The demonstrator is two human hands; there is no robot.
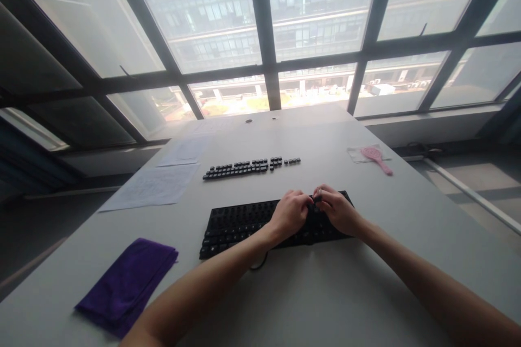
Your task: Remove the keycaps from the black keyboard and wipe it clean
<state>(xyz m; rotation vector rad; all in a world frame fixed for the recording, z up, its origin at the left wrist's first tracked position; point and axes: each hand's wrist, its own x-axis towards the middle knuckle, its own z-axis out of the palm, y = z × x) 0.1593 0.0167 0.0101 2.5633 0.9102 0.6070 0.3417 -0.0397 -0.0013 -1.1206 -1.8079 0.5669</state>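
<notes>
A black keyboard lies on the white table, its upper left rows looking bare of keycaps. Over its right half, my left hand is closed, fingertips pinched near a small dark piece. Close beside it, my right hand has its fingers curled round that small dark piece, which looks like a keycap. The fingertips of both hands nearly meet there. Behind the keyboard, loose black keycaps stand in rows on the table.
A folded purple cloth lies at the front left of the white table. Paper sheets cover part of the left side. At the right, a pink brush rests on a small clear bag. Windows rise behind the far edge.
</notes>
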